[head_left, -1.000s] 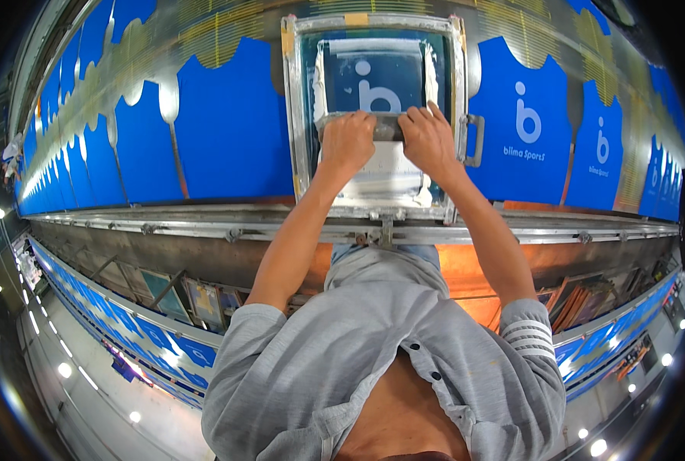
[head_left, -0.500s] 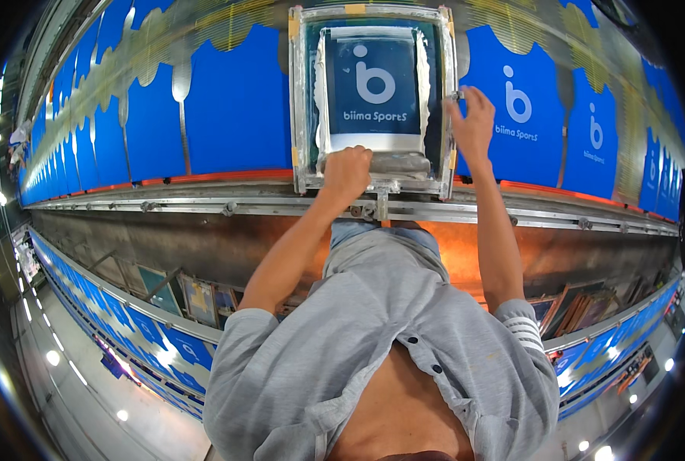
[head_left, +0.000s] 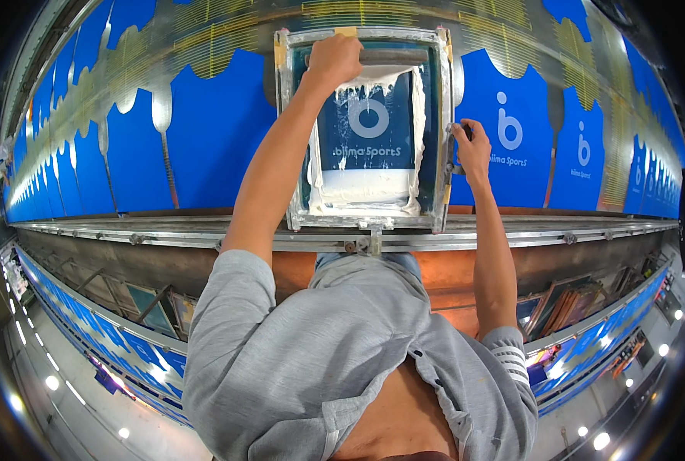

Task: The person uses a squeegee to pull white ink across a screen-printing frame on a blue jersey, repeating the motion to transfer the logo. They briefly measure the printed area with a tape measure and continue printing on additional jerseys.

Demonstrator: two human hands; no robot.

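My left hand (head_left: 336,58) is closed around the left part of a squeegee (head_left: 394,57) lying across the far end of a printing screen. The screen's metal frame (head_left: 444,207) surrounds a dark teal mesh with a pale logo. Thick white ink (head_left: 365,188) coats the near end and streaks the sides and top. My right hand (head_left: 472,150) has its fingers curled on the handle (head_left: 456,165) at the frame's right side, mostly covering it.
Blue fabric pieces (head_left: 216,142) line the long bed on both sides; those to the right (head_left: 492,96) carry white logos. A metal rail (head_left: 281,242) runs along the near edge. Below it are stored framed screens (head_left: 558,300) and another row of blue pieces (head_left: 135,330).
Both hands gripped the squeegee a second ago; my right hand has since shifted to the frame's side. My left hand moved the squeegee from the near end to the far end.
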